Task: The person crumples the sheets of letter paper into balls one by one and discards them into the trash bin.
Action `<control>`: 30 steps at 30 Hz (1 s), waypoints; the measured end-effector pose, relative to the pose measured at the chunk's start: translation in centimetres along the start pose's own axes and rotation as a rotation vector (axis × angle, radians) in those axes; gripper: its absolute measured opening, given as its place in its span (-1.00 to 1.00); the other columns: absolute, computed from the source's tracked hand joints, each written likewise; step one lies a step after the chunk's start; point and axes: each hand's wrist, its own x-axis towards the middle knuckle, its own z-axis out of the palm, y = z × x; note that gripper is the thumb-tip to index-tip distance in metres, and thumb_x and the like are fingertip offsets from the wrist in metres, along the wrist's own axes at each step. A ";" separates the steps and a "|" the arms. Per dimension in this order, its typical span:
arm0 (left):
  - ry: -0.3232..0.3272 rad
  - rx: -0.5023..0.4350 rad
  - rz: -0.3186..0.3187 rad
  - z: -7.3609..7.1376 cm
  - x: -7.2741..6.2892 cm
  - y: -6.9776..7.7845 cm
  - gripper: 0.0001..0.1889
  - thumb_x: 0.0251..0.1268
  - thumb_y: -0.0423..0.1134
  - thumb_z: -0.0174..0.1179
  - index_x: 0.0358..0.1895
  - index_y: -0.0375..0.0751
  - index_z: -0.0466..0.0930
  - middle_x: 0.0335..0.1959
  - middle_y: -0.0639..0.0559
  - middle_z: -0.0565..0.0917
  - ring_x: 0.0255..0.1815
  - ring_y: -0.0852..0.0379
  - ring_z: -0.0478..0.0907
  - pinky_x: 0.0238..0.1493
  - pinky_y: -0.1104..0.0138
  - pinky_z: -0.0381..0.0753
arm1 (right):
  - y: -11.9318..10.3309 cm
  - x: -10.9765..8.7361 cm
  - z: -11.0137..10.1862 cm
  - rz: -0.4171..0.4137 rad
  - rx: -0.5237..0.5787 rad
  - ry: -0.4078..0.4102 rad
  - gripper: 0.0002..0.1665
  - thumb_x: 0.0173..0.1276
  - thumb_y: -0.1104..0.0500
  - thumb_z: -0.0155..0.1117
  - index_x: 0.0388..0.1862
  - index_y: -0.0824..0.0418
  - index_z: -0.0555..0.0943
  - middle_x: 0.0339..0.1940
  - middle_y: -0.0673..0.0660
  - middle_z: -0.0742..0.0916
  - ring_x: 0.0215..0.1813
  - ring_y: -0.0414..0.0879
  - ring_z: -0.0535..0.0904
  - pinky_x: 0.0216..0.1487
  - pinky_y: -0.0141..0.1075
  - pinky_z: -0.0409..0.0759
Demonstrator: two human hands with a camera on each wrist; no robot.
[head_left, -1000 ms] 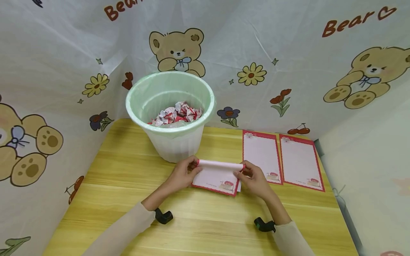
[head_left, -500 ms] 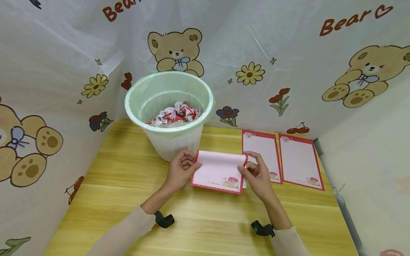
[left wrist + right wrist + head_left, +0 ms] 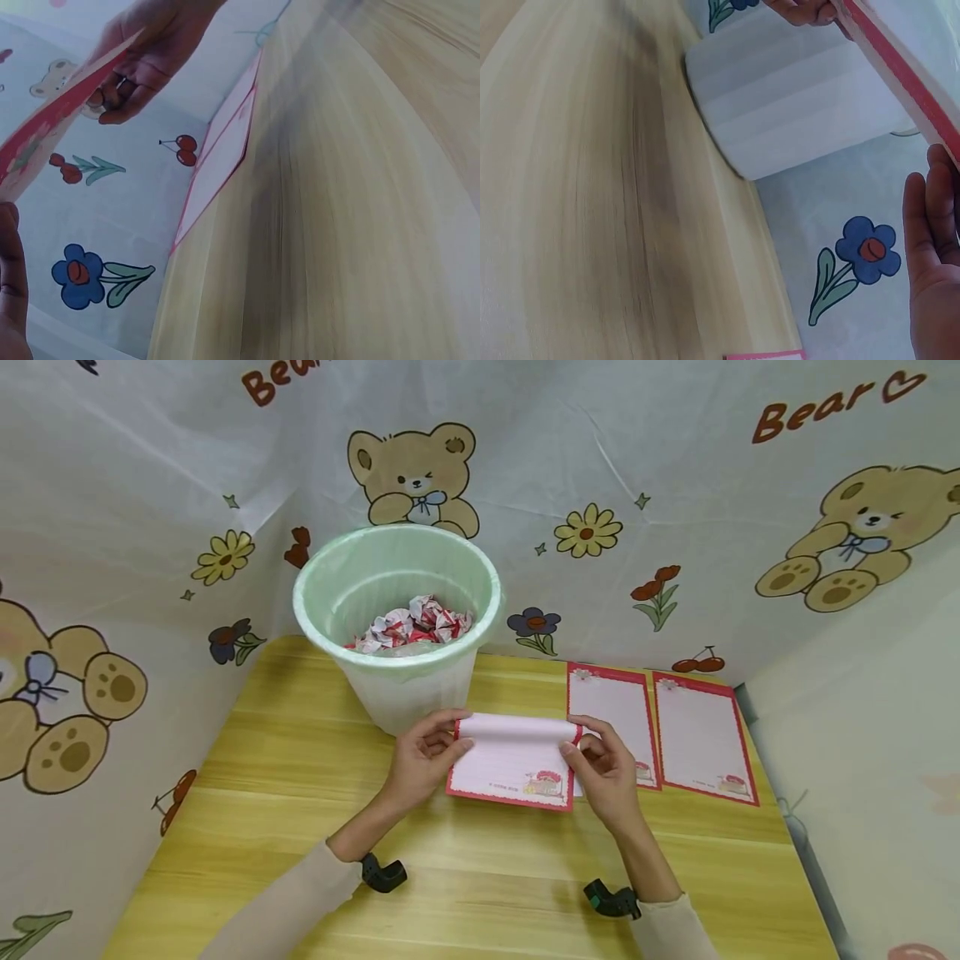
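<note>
A sheet of letter paper (image 3: pixel 510 764) with a red border and a small cake print is held above the table, its far edge bent over. My left hand (image 3: pixel 426 760) pinches its left edge between thumb and fingers. At the opposite edge my right hand (image 3: pixel 606 768) pinches it, the thumb on the face. In the left wrist view the letter paper (image 3: pixel 56 112) appears almost edge-on, lifted off the wood. The right wrist view shows its red-striped edge (image 3: pixel 907 67) and the right fingers (image 3: pixel 939 202) beneath it.
A pale green bin (image 3: pixel 397 668) with crumpled red-and-white paper (image 3: pixel 412 627) inside stands behind the left hand. Two flat sheets, one partly behind the right hand (image 3: pixel 611 710) and another beside it (image 3: pixel 705 735), lie at the right. A bear-print cloth (image 3: pixel 525 468) surrounds the wooden table (image 3: pixel 465 893).
Both hands have lifted the letter paper slightly away from me, and more of its face shows than a second ago. In the last half second it has barely moved.
</note>
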 end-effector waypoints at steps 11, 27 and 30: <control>0.061 -0.033 0.048 0.1 0.3 -0.1 -0.85 0.31 -0.64 0.37 -0.10 -0.53 0.75 -0.15 -0.53 0.76 -0.09 0.32 0.81 -0.03 0.44 0.81 | -0.3 -0.1 0.2 0.081 0.020 0.063 -0.89 0.46 0.57 0.27 -0.08 0.57 0.67 -0.21 -0.07 0.87 -0.20 -0.28 0.80 -0.14 -0.49 0.79; 0.046 0.087 0.118 0.1 0.5 0.0 -0.85 0.33 -0.60 0.38 -0.14 -0.36 0.82 -0.23 -0.32 0.82 -0.18 0.37 0.71 -0.13 0.52 0.72 | -0.7 0.5 0.7 -0.057 -0.045 0.016 -0.79 0.45 0.63 0.20 -0.10 0.48 0.70 -0.39 0.00 0.72 -0.45 -0.27 0.47 -0.49 -0.43 0.44; -0.005 0.139 0.164 0.6 0.5 0.1 -0.83 0.29 -0.60 0.41 -0.16 -0.31 0.84 -0.23 -0.25 0.85 -0.16 0.32 0.74 -0.11 0.51 0.73 | -0.8 0.6 1.5 -0.086 -0.080 -0.077 -0.74 0.43 0.65 0.19 -0.08 0.45 0.72 -0.29 0.09 0.79 -0.33 -0.31 0.59 -0.34 -0.51 0.59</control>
